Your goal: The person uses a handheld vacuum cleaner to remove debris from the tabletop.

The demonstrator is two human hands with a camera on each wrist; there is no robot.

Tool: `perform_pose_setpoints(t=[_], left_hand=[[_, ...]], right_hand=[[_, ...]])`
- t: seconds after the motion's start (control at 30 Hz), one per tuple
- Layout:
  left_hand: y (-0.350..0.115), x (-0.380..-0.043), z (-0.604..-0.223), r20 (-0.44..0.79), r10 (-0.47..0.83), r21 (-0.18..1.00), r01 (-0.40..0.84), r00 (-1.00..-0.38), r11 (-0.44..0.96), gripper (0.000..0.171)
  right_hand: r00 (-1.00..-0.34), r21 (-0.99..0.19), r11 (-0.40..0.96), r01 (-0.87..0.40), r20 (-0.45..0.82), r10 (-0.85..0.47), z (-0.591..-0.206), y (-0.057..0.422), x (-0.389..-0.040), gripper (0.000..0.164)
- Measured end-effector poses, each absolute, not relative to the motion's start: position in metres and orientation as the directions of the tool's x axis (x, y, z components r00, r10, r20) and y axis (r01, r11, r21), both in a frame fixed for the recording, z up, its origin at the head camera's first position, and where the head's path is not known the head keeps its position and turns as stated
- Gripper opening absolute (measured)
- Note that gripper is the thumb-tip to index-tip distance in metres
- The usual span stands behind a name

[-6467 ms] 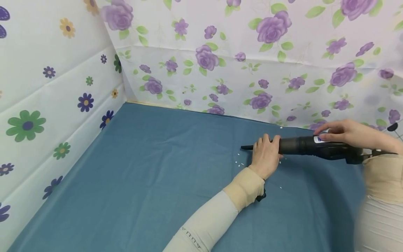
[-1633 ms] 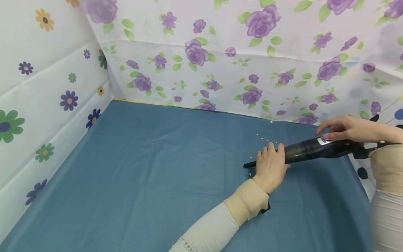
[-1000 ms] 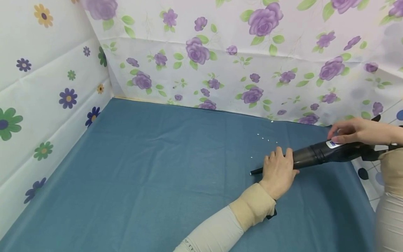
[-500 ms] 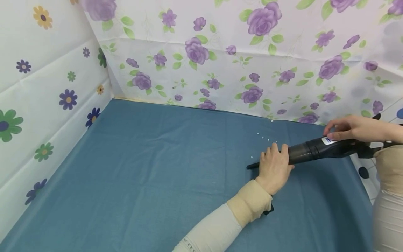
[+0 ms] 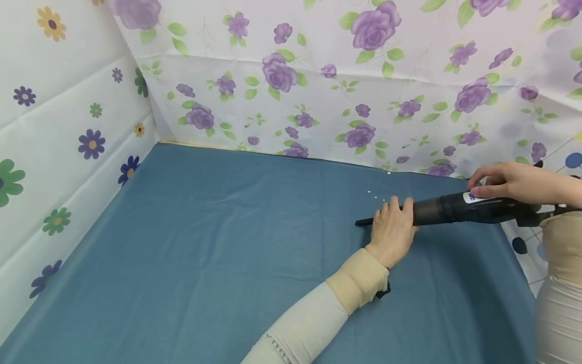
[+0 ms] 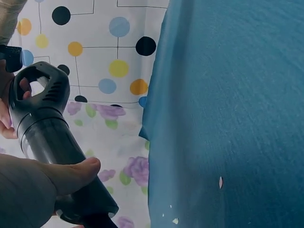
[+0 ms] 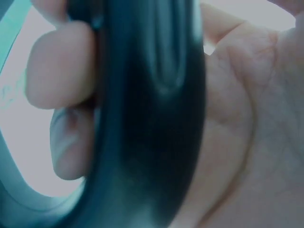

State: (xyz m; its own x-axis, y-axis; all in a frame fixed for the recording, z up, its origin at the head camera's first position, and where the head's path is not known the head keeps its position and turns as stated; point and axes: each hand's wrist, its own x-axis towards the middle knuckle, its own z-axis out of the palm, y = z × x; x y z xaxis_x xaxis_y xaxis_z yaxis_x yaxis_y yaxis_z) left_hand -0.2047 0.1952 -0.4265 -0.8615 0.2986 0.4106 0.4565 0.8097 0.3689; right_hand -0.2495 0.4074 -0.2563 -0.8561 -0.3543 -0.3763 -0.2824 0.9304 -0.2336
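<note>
A black handheld vacuum cleaner (image 5: 447, 208) lies slantwise over the blue cloth, its narrow nozzle (image 5: 364, 222) pointing left close over the surface. My left hand (image 5: 392, 230) grips the front of the barrel; in the left wrist view its thumb (image 6: 71, 176) lies across the dark tube. At the rear, my right hand (image 5: 514, 181) holds the handle, the thumb by a white label (image 5: 471, 197). The right wrist view shows curled fingers around the handle (image 7: 152, 118). Small white scraps (image 5: 375, 196) lie just beyond my left fingers.
Blue cloth (image 5: 218, 253) covers the work surface. Floral sheeting (image 5: 282, 111) stands along the back, and daisy-patterned sheeting (image 5: 68, 167) along the left. Another white scrap (image 5: 388, 173) lies by the back edge. Dotted sheeting (image 5: 552, 167) borders the right.
The nozzle dipped toward me, then moved back up and away. Scraps near its tip earlier no longer show there, including one at the tip a second ago. Both hands keep their hold.
</note>
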Motion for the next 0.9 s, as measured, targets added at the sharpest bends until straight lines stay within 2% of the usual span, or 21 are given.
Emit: perform_pose_setpoints(t=[0.2, 0.33, 0.53, 0.77, 0.9], left_hand=[[0.200, -0.207, -0.426, 0.392, 0.314, 0.367, 0.460, -0.865, 0.809, 0.059], [0.200, -0.206, -0.425, 0.395, 0.319, 0.366, 0.466, -0.862, 0.806, 0.059], [0.199, -0.201, -0.421, 0.399, 0.317, 0.375, 0.468, -0.861, 0.800, 0.058], [0.204, -0.197, -0.413, 0.380, 0.328, 0.467, 0.486, -0.865, 0.739, 0.066], [0.208, -0.198, -0.412, 0.330, 0.332, 0.519, 0.464, -0.884, 0.718, 0.068]], right_hand=[[-0.864, -0.219, 0.936, -0.274, -0.372, -0.340, -0.257, 0.413, -0.248, 0.034], [-0.866, -0.223, 0.935, -0.277, -0.363, -0.343, -0.257, 0.416, -0.249, 0.027], [-0.831, -0.237, 0.925, -0.297, -0.413, -0.373, -0.242, 0.409, -0.255, 0.026], [-0.764, -0.223, 0.905, -0.363, -0.485, -0.426, -0.214, 0.401, -0.265, 0.022], [-0.762, -0.197, 0.913, -0.356, -0.505, -0.406, -0.208, 0.399, -0.266, 0.023]])
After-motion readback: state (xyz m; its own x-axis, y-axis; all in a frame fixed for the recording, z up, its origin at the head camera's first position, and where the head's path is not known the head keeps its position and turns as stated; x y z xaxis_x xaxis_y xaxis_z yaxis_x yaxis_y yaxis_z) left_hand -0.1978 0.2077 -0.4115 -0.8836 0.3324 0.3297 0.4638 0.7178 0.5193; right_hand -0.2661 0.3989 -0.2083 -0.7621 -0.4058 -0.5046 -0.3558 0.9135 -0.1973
